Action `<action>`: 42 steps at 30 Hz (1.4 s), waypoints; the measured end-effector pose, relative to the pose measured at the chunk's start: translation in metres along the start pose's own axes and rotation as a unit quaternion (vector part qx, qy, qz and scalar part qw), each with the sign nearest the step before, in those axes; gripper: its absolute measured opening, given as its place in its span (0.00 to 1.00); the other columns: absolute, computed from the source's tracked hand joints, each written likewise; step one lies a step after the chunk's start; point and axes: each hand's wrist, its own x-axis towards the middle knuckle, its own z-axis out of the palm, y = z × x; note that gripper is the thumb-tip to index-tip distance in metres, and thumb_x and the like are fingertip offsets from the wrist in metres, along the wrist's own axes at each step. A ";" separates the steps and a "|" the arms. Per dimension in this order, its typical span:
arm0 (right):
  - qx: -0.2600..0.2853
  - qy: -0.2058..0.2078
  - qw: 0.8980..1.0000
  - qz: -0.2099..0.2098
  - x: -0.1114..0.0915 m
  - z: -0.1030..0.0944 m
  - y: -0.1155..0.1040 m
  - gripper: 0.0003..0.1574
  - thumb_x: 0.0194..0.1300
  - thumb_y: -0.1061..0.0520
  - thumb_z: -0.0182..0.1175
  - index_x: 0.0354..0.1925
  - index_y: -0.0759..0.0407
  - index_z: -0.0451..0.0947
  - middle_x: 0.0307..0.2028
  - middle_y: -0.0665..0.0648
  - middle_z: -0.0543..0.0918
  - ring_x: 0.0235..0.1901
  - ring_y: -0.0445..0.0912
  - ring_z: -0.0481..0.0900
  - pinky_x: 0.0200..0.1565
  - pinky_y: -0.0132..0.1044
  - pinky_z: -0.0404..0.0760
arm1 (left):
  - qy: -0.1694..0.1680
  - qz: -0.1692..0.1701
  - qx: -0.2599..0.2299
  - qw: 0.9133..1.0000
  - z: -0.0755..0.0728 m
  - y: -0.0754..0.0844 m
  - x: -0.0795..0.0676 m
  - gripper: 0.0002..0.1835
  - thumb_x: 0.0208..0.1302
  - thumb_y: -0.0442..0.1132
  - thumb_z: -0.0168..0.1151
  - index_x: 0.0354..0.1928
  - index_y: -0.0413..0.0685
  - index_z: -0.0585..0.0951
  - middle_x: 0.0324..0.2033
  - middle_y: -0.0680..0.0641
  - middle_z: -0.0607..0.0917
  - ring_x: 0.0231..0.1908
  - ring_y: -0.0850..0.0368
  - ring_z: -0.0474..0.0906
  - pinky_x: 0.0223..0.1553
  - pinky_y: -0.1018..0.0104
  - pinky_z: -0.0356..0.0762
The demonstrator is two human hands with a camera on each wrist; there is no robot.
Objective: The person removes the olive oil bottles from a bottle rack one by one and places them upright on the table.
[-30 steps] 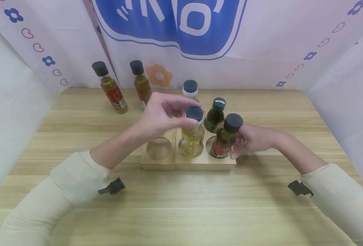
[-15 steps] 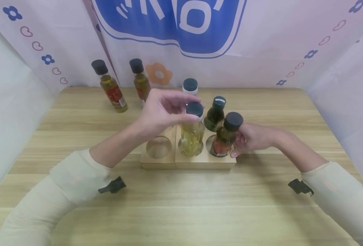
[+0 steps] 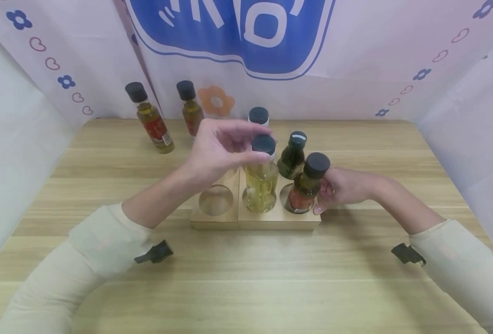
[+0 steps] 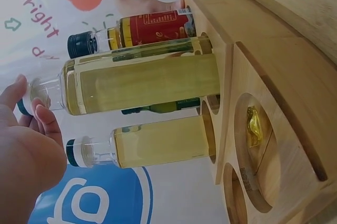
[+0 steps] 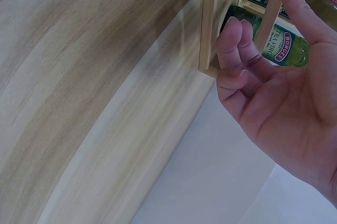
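My left hand point(image 3: 219, 147) pinches the dark green cap of a clear glass bottle of pale yellow oil point(image 3: 261, 188), thumb in front and fingers behind. The bottle stands upright in a front hole of the wooden bottle rack point(image 3: 215, 223); in the left wrist view its base point(image 4: 208, 74) is right at the hole. My right hand point(image 3: 341, 188) grips the rack's right end. In the right wrist view its thumb point(image 5: 303, 11) lies on the rack's top board, the other fingers lower at the open end. Beside it a red-labelled oil bottle point(image 3: 302, 197) sits in the front right hole.
Behind stand a dark green bottle point(image 3: 291, 160) and another pale oil bottle point(image 4: 163, 142), both in the rack. The front left hole point(image 3: 216, 201) holds no bottle. Two red-labelled bottles, one left point(image 3: 156, 127) and one nearer the middle point(image 3: 192, 113), stand at the table's back by a printed curtain point(image 3: 347, 93).
My left hand has risen slightly, and the pale oil bottle's cap has come up with it. My right hand keeps its place on the rack.
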 end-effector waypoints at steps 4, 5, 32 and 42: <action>0.000 -0.001 1.000 0.000 0.000 0.000 0.000 0.37 0.57 0.55 0.79 0.59 0.63 0.73 0.32 0.52 0.79 0.28 0.46 0.71 0.30 0.36 0.72 | 0.002 0.007 -0.010 1.000 0.001 0.000 0.001 0.18 0.54 0.20 0.74 0.49 0.28 0.86 0.29 0.46 0.88 0.24 0.57 0.73 0.23 0.71 0.71; 0.000 -0.001 1.000 0.001 0.000 0.000 0.000 0.37 0.57 0.55 0.79 0.59 0.63 0.73 0.31 0.52 0.78 0.28 0.46 0.71 0.30 0.36 0.72 | 0.003 0.007 -0.013 1.000 0.001 0.000 0.001 0.18 0.54 0.20 0.74 0.49 0.27 0.86 0.29 0.46 0.88 0.24 0.57 0.73 0.23 0.71 0.71; -0.003 -0.001 1.000 0.000 0.001 0.000 0.002 0.36 0.57 0.55 0.79 0.59 0.63 0.74 0.33 0.52 0.80 0.30 0.47 0.72 0.31 0.36 0.74 | 0.051 -0.001 -0.040 0.998 0.000 0.006 0.002 0.18 0.54 0.21 0.74 0.49 0.32 0.87 0.28 0.48 0.88 0.26 0.57 0.76 0.27 0.72 0.77; 0.000 -0.002 1.000 0.000 0.000 0.000 0.001 0.36 0.57 0.55 0.79 0.59 0.63 0.74 0.34 0.52 0.81 0.29 0.46 0.72 0.30 0.36 0.73 | 0.056 0.017 -0.081 0.995 0.001 0.009 0.004 0.18 0.53 0.18 0.72 0.46 0.39 0.89 0.31 0.49 0.89 0.25 0.59 0.76 0.28 0.72 0.78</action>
